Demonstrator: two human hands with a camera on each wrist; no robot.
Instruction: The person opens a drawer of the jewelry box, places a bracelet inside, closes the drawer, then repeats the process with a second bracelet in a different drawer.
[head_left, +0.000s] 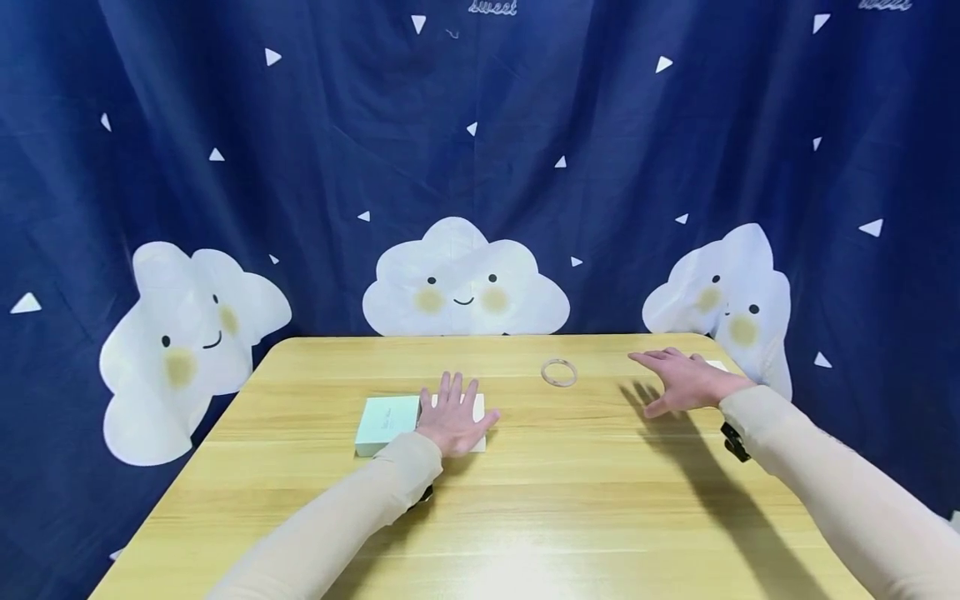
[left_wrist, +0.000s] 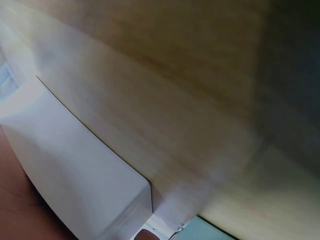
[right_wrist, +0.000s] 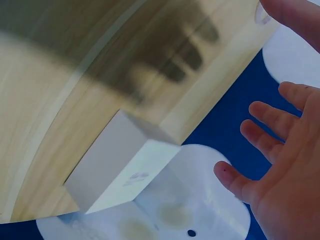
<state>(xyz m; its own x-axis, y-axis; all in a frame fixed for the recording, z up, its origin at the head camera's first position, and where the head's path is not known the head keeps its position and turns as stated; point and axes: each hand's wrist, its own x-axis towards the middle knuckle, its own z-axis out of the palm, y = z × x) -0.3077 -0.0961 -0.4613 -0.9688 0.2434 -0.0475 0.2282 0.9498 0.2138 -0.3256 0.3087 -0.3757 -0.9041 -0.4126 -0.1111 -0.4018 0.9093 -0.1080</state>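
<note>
My left hand (head_left: 452,421), palm down with fingers spread, lies over a white box (head_left: 478,408) and covers most of it. A mint-green box (head_left: 386,423) with small print stands just left of that hand. In the left wrist view, the white box (left_wrist: 80,160) shows beside the hand, and a corner of the mint-green box (left_wrist: 205,230) peeks in below. My right hand (head_left: 686,382) hovers above the table at the right, fingers extended and holding nothing. Left of it lies a pale ring-shaped bangle (head_left: 559,384). Beneath the right hand, another white box (right_wrist: 122,167) appears in the right wrist view.
The light wooden table (head_left: 570,492) has rounded far corners. Close behind it hangs a dark blue curtain (head_left: 480,183) with clouds and small white triangles. That right-hand white box (head_left: 717,365) stands near the table's right edge, partly hidden by the hand.
</note>
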